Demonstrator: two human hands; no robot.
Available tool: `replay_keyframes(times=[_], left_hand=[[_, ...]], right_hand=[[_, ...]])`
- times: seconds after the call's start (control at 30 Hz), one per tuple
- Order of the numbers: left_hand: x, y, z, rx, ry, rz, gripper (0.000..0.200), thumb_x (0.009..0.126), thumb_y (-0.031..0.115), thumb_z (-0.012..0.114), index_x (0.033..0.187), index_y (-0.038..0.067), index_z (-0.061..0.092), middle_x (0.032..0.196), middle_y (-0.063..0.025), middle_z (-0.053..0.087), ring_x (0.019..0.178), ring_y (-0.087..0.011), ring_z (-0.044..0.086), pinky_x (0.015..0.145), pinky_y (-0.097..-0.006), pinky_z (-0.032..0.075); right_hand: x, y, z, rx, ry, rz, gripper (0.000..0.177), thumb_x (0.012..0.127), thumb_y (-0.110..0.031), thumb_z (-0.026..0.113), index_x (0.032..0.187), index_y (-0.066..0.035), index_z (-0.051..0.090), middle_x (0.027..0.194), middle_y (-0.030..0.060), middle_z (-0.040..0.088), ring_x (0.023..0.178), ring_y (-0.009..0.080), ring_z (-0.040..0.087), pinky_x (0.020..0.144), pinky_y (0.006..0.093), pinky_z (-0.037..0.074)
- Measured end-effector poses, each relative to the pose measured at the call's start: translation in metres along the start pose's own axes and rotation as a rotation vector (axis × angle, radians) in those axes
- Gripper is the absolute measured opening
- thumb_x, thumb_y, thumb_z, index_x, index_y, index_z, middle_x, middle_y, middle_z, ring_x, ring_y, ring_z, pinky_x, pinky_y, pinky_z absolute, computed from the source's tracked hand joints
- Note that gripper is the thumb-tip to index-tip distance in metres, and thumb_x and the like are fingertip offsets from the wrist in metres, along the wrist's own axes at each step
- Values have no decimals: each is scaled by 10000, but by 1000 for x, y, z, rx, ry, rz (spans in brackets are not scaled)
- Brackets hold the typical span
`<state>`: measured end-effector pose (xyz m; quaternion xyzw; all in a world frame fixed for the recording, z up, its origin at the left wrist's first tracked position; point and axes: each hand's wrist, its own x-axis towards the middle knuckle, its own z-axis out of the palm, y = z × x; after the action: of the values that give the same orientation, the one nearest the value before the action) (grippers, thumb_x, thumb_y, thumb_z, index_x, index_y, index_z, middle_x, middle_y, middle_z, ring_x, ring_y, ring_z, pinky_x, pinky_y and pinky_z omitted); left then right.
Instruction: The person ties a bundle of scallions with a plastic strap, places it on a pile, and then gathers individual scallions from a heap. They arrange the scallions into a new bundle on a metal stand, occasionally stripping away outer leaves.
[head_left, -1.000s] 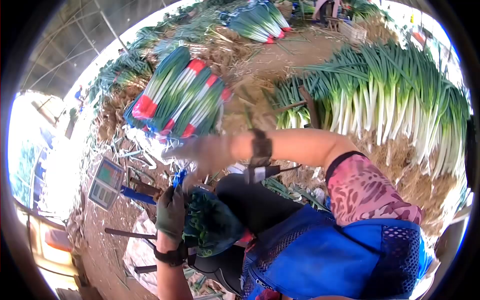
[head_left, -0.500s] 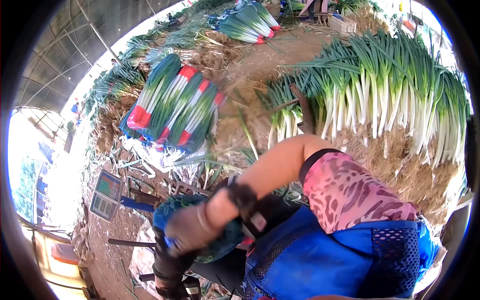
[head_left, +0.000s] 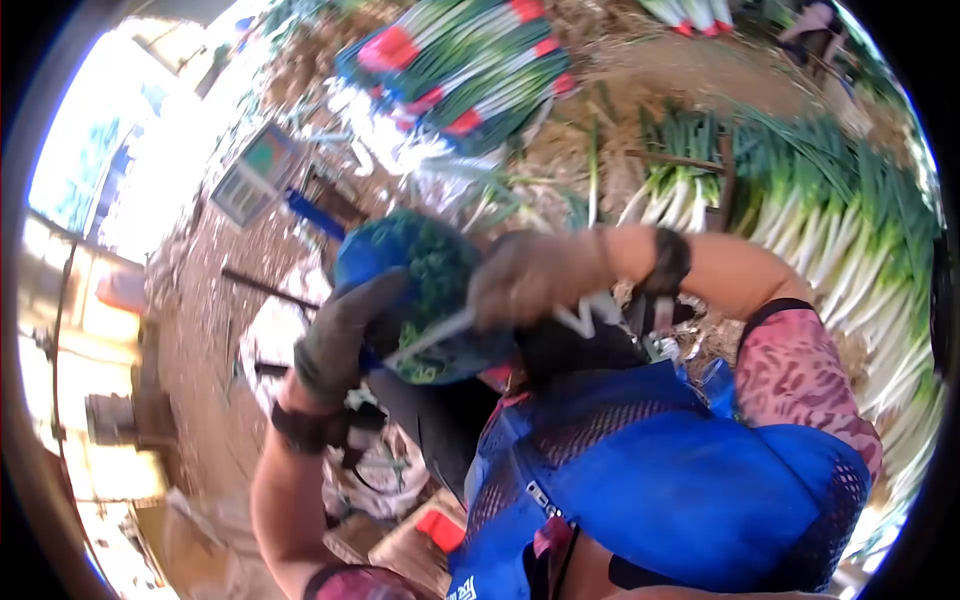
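A bundle of green onions [head_left: 425, 270], wrapped in blue, points its cut leaf ends at me over my lap. My gloved left hand [head_left: 345, 335] grips the bundle's left side. My gloved right hand [head_left: 530, 275] is closed on a pale strap [head_left: 430, 338] that runs across the bundle's face, just right of the leaf ends. Both wrists carry dark bands.
Tied bundles with red bands [head_left: 470, 70] lie on the ground ahead. A long row of loose green onions [head_left: 830, 220] lies at the right. A weighing scale [head_left: 255, 172] stands on the dirt at the left, beside white sacking [head_left: 275, 335].
The view has tilted down and turned. My right hand moved from the bundle's lower left to its right side, pulling the strap across. The bundle now sits higher in view.
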<state>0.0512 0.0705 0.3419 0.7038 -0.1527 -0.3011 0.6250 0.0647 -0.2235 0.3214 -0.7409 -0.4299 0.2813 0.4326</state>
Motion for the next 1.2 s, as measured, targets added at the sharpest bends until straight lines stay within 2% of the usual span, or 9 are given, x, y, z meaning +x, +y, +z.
replay_keyframes(times=[0.1,0.13,0.27,0.5,0.63,0.8,0.93,1.07,1.2], left_hand=[[2,25,11,945,-24,7,312,970,300,555,930,15,678,715,-58,651,623,-165,590,608,-311,489],[8,47,25,1212,-25,-312,235,921,234,578,926,29,691,835,-170,702,736,-278,678,710,-386,534],[14,64,51,1725,8,-448,203,845,131,587,955,60,741,893,-181,720,907,-348,713,785,-408,568],[-1,38,37,1977,283,265,155,847,92,572,956,108,681,971,-128,683,798,-315,686,676,-427,544],[-9,26,32,1994,415,405,138,832,114,590,954,130,652,1075,-118,650,756,-289,677,631,-417,539],[-6,10,28,1446,482,349,91,872,164,621,946,119,648,878,-124,667,747,-357,660,639,-446,527],[-6,-6,18,1249,527,222,167,912,227,643,970,71,658,822,-123,664,699,-285,667,647,-381,519],[-6,-28,-4,305,417,62,309,941,189,648,1151,-36,634,1003,-16,663,891,-88,599,804,-259,499],[-8,-22,11,8,364,1,331,934,139,638,1220,-25,602,1077,-44,663,998,-111,618,888,-276,491]], right_hand=[[16,9,-43,-365,134,48,182,966,-247,575,958,-112,697,745,9,656,727,112,596,695,305,500],[27,12,-51,-399,109,134,185,956,-278,604,1006,-129,702,823,21,697,781,141,644,742,319,518],[88,4,-63,-766,130,106,301,954,-391,598,1163,-201,700,1006,26,739,960,200,688,869,369,528],[166,-21,-51,-607,88,-150,204,828,-320,723,934,-149,754,856,38,730,807,170,671,780,329,503],[190,-2,-39,-275,-56,-235,250,789,-302,760,917,-88,751,788,48,712,759,142,647,751,295,498],[181,-1,-33,-243,23,-147,295,813,-331,761,928,-62,723,851,58,712,853,128,647,785,310,500],[147,-2,-33,-493,419,-389,213,838,-263,731,958,-91,689,932,63,690,878,205,668,807,342,526],[106,9,-9,-287,385,-559,179,832,-211,738,961,-108,669,964,57,680,879,256,670,770,343,545],[94,17,4,-526,505,-677,175,810,-200,757,927,-112,660,952,47,676,872,264,669,736,343,555]])
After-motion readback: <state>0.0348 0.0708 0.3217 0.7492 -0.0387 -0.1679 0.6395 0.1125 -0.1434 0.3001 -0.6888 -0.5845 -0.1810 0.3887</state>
